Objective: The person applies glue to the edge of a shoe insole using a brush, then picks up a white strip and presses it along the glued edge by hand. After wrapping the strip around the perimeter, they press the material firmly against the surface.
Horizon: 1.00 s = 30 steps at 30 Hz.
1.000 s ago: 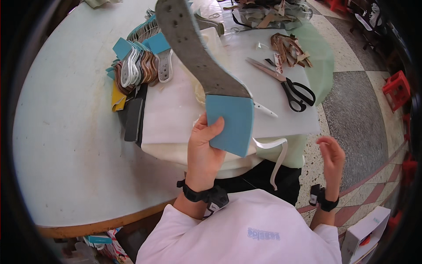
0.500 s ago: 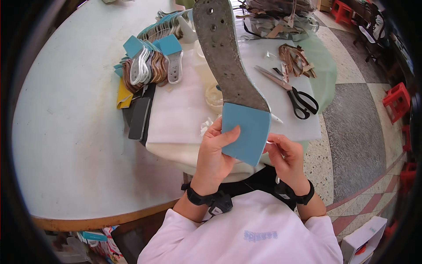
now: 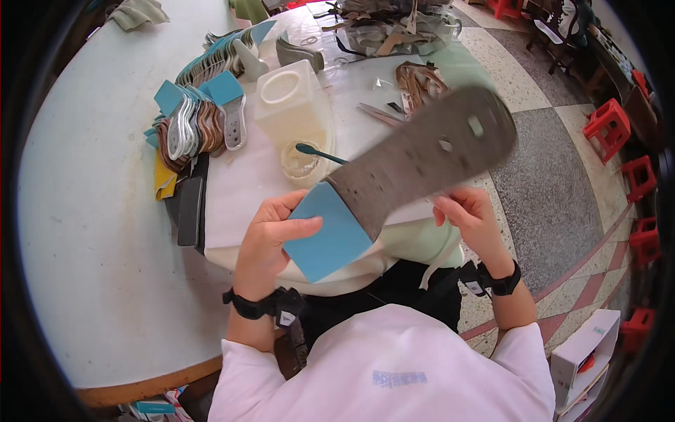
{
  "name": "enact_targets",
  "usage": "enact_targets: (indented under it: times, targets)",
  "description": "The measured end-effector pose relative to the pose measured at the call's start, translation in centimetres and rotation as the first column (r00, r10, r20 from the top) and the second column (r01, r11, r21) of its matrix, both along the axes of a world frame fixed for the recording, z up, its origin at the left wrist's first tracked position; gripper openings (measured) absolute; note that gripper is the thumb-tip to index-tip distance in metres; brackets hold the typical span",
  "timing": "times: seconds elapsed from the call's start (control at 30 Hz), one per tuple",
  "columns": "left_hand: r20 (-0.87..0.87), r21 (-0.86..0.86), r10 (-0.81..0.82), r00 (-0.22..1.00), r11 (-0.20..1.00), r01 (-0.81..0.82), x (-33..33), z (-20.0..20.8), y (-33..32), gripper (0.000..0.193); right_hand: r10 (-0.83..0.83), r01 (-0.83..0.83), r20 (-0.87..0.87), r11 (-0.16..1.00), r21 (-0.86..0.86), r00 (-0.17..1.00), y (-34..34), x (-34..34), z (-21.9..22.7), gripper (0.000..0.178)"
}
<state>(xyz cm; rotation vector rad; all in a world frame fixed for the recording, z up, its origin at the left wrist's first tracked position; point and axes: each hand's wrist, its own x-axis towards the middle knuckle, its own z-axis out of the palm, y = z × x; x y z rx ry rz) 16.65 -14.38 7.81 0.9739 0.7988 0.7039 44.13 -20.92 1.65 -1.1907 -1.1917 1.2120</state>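
A long curved shoe insole (image 3: 415, 151), grey-brown with holes in it and a light blue heel end, lies tilted across my view. My left hand (image 3: 271, 228) grips the blue end, thumb on top. At the insole's near right edge, my right hand (image 3: 472, 214) has thumb and fingers pinched together; the insole partly hides what is between them. A narrow pale strip (image 3: 441, 261) hangs below that hand. Behind the insole sits an open tub of pale paste (image 3: 299, 165) with a dark green brush (image 3: 320, 152) in it.
Stacked insoles (image 3: 204, 123) stand to the left beside a dark phone (image 3: 190, 211). A whitish plastic container (image 3: 292, 98) is behind the tub. Scissors (image 3: 380, 114) are partly covered by the insole, near brown scraps (image 3: 418, 81). Red stools (image 3: 608, 126) stand at right.
The insole has swung from nearly upright to slanting right, its far end now toward the right. My left hand has moved left with the blue end. The pale strip now hangs in view.
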Motion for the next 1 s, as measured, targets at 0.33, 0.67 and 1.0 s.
enact_targets:
  times: [0.33, 0.67, 1.0]
  targets:
    - [-0.519, 0.225, -0.362, 0.775, 0.817, 0.532, -0.1, 0.6, 1.5, 0.03, 0.116, -0.167, 0.298, 0.974, 0.154, 0.948, 2.0, 3.5, 0.6, 0.013]
    - [-0.719, 0.401, -0.252, 0.648, 0.611, 0.683, 2.5, 0.8, 0.5, 0.035, 0.103, -0.461, 0.666, 0.799, 0.387, 0.739, 1.9, 1.9, 3.2, 0.014]
    - [-0.726, 0.477, -0.144, 0.673, 0.6, 0.643, 2.9, 0.0, 0.1, 0.035, 0.052, -0.491, 0.733, 0.774, 0.4, 0.679, 2.0, 0.9, 2.8, 0.012]
